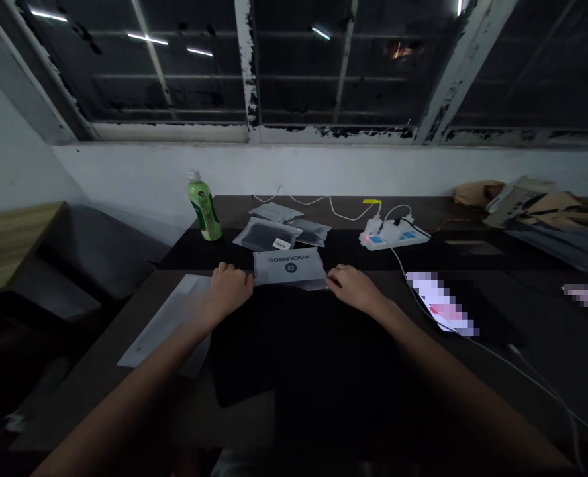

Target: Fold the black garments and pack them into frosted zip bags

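A black cloth (298, 358), perhaps a garment, lies spread over the dark table in front of me. My left hand (230, 289) has its fingers curled at the cloth's far left corner. At the far right corner, my right hand (354, 287) is closed in the same way. Both hands appear to grip the cloth, though the fingertips are partly hidden. Between them, just beyond the cloth's far edge, is a frosted plastic bag (290, 266) printed ROCKBROS, upside down to me. Under my left forearm lies a larger frosted sheet or bag (167, 318), partly covered.
Several packed plastic bags (267, 233) lie farther back. A green bottle (205, 209) stands at left. To the right are a power strip (396, 235) with plugs and cables, a lit phone (440, 305), and brown packaging (552, 209). A wooden table (18, 242) stands far left.
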A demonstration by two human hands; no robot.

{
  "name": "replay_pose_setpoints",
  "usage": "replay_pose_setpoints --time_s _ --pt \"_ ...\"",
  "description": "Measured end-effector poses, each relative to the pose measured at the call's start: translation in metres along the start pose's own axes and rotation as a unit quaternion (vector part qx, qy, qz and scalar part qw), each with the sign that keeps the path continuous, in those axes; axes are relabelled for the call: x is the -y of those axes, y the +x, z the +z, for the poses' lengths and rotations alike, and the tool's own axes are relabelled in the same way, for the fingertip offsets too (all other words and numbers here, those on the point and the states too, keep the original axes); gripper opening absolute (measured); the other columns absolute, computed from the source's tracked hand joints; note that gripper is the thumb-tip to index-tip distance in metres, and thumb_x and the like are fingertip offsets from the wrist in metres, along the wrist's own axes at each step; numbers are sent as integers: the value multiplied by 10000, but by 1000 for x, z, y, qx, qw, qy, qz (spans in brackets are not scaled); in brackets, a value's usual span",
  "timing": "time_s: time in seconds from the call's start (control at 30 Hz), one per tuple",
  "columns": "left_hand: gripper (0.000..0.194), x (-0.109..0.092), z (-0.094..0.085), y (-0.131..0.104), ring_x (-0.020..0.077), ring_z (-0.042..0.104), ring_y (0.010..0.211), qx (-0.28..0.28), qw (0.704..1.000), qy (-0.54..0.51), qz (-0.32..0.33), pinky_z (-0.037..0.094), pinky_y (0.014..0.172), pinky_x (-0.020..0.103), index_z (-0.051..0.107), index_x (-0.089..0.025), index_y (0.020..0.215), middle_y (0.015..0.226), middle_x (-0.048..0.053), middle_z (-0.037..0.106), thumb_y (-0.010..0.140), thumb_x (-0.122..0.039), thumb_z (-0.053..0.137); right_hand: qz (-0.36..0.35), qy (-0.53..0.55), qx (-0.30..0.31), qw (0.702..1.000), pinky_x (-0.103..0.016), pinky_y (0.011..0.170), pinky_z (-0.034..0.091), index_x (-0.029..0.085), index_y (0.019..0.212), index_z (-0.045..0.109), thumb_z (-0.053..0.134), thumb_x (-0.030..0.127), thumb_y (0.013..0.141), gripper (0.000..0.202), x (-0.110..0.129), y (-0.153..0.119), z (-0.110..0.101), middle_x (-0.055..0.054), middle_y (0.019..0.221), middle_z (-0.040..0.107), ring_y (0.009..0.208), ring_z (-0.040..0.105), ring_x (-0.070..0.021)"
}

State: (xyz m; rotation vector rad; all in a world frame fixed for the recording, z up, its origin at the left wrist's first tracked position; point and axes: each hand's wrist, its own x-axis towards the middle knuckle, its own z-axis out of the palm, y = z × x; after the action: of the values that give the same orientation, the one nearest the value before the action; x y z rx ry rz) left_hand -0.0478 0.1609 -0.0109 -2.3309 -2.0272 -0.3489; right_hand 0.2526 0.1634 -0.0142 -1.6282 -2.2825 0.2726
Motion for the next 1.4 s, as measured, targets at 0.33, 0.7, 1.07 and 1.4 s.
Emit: replay_pose_setpoints --time_s 0.33,0.7,1.07,1.4 --pt "359 -2 15 55 244 626 1069 92 950 -276 -110 550 881 443 579 -171 1254 1264 95 595 946 -352 618 66 225 -1 972 -255 573 456 223 733 499 565 226 871 153 -21 40 25 0 680 635 653 662 -171" --pt "431 -13 -55 -5 196 690 820 -30 867 -495 -52 546 699 292 561 -185 1059 886 32 696 774 -477 702 0 471 -14 882 -282 560 511 267 1102 403 591 441 916 317 19 -16 -31 23 716 680 626 683 -167" --pt "284 -20 -40 -62 331 545 1252 -202 960 -189 49 526 955 479 576 -185 1074 1287 163 528 917 -420 553 -10 597 135 790 -399 895 551 221 1011 543 485 462 982 250 26 -45 -22 -128 1170 716 1015 710 -222" --pt "167 -96 -30 -53 224 626 1102 -187 917 -78 344 414 1096 460 628 -163 1090 1073 70 696 994 -213 500 -49 498 -7 866 -332 800 559 221 845 591 675 424 874 221 37 -54 -2 -4 831 704 814 704 -167"
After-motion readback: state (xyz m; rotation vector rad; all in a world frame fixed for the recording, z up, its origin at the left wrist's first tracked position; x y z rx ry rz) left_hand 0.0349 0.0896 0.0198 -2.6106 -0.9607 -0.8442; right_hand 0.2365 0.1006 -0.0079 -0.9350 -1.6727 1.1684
